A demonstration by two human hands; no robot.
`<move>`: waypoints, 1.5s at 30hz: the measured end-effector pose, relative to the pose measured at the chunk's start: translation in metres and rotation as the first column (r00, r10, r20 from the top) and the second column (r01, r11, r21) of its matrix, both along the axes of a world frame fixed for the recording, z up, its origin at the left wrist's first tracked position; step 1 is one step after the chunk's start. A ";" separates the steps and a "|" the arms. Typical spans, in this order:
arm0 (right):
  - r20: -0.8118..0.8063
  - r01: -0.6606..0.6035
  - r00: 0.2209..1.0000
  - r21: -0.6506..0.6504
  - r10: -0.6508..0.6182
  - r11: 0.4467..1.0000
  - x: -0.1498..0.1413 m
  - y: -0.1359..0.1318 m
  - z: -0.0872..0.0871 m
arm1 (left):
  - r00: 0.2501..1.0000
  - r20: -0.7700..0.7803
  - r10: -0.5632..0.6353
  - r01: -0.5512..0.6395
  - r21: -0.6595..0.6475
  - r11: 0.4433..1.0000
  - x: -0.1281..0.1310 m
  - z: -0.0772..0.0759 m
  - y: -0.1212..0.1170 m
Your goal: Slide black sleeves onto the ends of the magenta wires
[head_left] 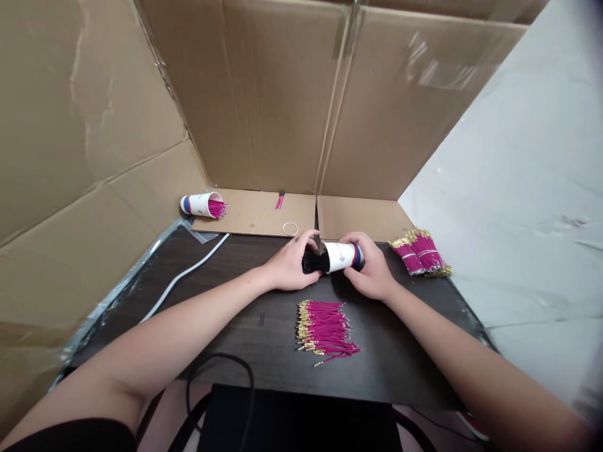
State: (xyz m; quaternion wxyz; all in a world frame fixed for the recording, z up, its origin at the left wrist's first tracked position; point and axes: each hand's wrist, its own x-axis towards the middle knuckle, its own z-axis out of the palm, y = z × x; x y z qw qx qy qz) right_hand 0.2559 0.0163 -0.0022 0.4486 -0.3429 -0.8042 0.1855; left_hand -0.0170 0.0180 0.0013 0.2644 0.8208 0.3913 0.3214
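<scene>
A white paper cup with a blue and red band lies on its side above the dark table, its mouth toward the left. My right hand is wrapped round the cup's base end. From the mouth sticks a bundle of thin black pieces, and my left hand has its fingers curled round their outer end. Nearer to me lies a loose row of magenta wires with gold and silver ends, touched by neither hand.
Bundles of magenta wires tied with bands sit at the right edge. A second paper cup holding magenta wires lies back left. A rubber band and a few wires rest on the cardboard strip. A white cable runs along the left; cardboard walls stand behind.
</scene>
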 end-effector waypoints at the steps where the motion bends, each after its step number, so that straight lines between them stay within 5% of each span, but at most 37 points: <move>1: -0.007 0.012 1.000 -0.003 -0.013 1.000 0.000 0.000 -0.001 | 1.000 0.015 0.001 -0.001 -0.015 1.000 0.000 0.000 -0.001; 7: 0.024 -0.014 1.000 -0.005 0.014 1.000 -0.001 -0.001 0.001 | 0.999 -0.028 -0.022 0.020 -0.086 0.996 0.000 0.003 -0.002; 16: 0.017 0.002 1.000 -0.008 -0.002 1.000 0.000 -0.003 0.002 | 0.998 -0.063 -0.013 0.013 -0.006 1.000 0.000 0.002 0.000; 23: 0.104 0.021 0.995 -0.175 -0.002 0.984 0.001 0.000 -0.002 | 0.998 -0.063 -0.008 0.008 -0.004 1.000 0.000 0.002 -0.001; 27: 0.156 0.074 0.986 -0.153 -0.050 0.985 0.002 0.000 0.001 | 0.998 -0.064 -0.013 0.013 0.007 1.000 0.000 0.000 0.000; 37: -0.129 -0.006 0.991 -0.264 -0.030 0.964 0.007 0.009 -0.012 | 0.997 -0.061 -0.042 0.045 0.038 0.998 0.001 0.001 0.002; 45: -0.186 0.050 0.977 -0.287 -0.107 0.957 0.011 0.021 -0.019 | 0.994 -0.065 -0.092 0.097 0.071 0.993 0.000 0.000 0.004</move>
